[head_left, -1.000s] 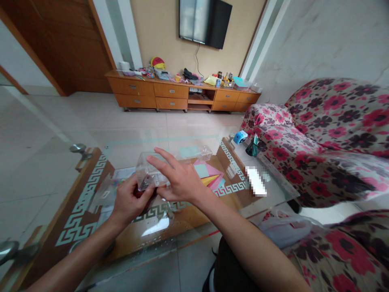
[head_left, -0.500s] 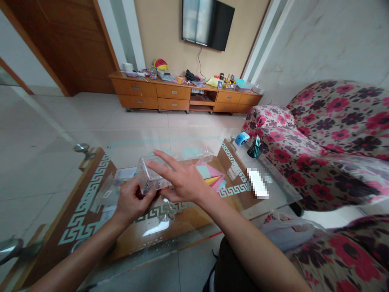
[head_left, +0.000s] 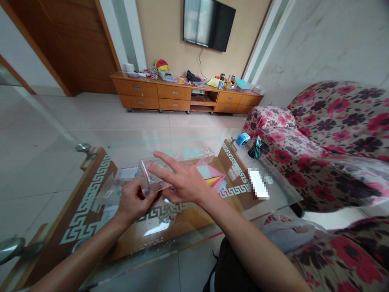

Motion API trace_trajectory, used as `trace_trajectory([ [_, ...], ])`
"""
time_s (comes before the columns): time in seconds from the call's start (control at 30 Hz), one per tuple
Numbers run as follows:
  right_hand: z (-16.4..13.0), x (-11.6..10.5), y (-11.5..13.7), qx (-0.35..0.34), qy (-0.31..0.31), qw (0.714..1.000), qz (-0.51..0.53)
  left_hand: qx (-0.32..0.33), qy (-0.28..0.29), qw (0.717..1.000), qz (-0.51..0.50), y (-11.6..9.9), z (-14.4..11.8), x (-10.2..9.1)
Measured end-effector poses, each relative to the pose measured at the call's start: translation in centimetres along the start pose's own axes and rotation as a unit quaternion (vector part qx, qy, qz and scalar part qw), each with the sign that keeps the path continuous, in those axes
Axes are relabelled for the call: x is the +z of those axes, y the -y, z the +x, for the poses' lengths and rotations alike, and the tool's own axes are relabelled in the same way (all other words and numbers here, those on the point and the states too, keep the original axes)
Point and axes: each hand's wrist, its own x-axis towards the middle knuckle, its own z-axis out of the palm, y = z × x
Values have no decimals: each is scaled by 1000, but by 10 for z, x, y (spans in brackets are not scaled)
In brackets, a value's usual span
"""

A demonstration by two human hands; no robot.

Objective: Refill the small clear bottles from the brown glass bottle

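Observation:
A long clear plastic box (head_left: 179, 162) is held above a glass-topped table (head_left: 91, 190). My left hand (head_left: 132, 202) grips the box's near end from below, fingers closed on it. My right hand (head_left: 182, 180) lies on top of the box with its fingers spread and its thumb at the near side. Coloured paper sheets (head_left: 212, 176) in pink, yellow and pale blue lie on the table just right of my right hand. A clear bag with small coloured bits (head_left: 114, 188) lies left of my left hand.
A blue tape dispenser (head_left: 242, 139) and a dark pen cup (head_left: 254, 150) stand at the table's far right corner. A floral sofa (head_left: 319, 138) runs along the right. A wooden cabinet (head_left: 182, 95) under a wall TV (head_left: 208, 24) stands beyond tiled floor.
Both hands and the clear box have stayed almost in place; the view has shifted slightly, and my left fingers have closed a little more around the box's near end.

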Motion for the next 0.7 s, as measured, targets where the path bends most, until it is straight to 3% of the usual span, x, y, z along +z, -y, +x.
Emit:
trace_trajectory([
  [0.7, -2, 2, -1, -5, -8, 1000, 4, 7, 2, 1000, -4, 3, -3, 1],
])
